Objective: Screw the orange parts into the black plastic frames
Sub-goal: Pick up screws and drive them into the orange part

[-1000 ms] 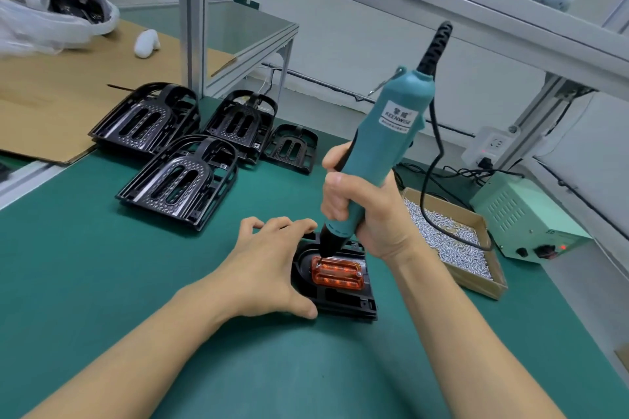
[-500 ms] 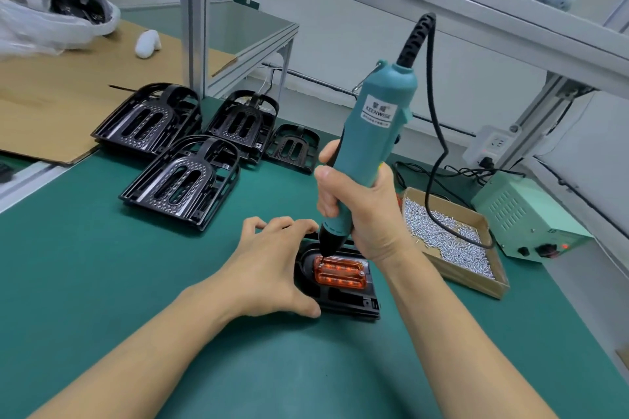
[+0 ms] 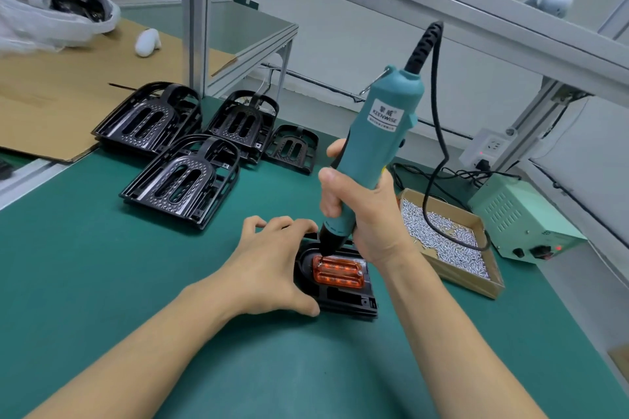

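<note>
An orange part lies in a black plastic frame on the green mat in front of me. My left hand grips the frame's left side, thumb at its near edge and fingers over its far edge. My right hand is closed around a teal electric screwdriver, held nearly upright. Its black tip touches the orange part's far left corner. A screw head shows at the part's right end.
Several black frames lie at the back left, some stacked. A cardboard box of small silver screws sits to the right, the screwdriver's cable draped over it. A pale green power supply stands beyond. Cardboard sheet at far left; a metal post behind.
The screwdriver has swung from leaning right to more upright, and its tip stays at the orange part's far left corner. My left hand keeps its hold on the frame.
</note>
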A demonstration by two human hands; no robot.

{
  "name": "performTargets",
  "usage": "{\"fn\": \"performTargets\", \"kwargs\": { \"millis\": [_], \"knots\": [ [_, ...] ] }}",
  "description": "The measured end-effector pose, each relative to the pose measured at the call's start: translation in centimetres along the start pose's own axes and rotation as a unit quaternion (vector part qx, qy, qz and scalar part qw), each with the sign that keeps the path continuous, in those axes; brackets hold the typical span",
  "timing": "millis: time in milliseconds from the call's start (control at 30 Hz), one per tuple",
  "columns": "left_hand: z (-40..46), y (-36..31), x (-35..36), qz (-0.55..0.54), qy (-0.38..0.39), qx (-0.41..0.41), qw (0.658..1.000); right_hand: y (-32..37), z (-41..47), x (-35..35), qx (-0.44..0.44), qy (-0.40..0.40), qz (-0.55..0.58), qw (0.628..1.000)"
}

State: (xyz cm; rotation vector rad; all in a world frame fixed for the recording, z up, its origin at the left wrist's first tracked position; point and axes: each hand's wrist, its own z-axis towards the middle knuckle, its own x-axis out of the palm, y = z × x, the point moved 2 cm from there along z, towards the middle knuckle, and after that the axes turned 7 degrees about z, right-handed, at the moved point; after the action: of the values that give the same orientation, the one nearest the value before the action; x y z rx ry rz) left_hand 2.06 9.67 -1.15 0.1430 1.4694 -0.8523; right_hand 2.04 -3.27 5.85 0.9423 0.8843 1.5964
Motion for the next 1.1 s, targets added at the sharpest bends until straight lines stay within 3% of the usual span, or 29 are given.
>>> {"fn": "performTargets", "kwargs": {
  "millis": [233,400,700,1100],
  "knots": [
    [-0.1,-0.2,-0.4,0.011,0.006,0.012,1.0,0.1,-0.3,-0.7,-0.032,-0.092,0.032,0.995],
    [-0.2,-0.3,-0.3,0.015,0.002,0.019,1.0,0.1,-1.1,-2.0,-0.028,-0.163,0.125,0.978],
    [-0.1,-0.3,-0.3,0.031,0.001,0.021,0.999,0.5,0.0,-1.0,-0.026,-0.063,0.05,0.996],
    [-0.1,-0.2,-0.1,0.016,0.003,0.02,1.0,0.4,0.2,-0.8,-0.022,-0.059,0.05,0.997]
  ]
}}
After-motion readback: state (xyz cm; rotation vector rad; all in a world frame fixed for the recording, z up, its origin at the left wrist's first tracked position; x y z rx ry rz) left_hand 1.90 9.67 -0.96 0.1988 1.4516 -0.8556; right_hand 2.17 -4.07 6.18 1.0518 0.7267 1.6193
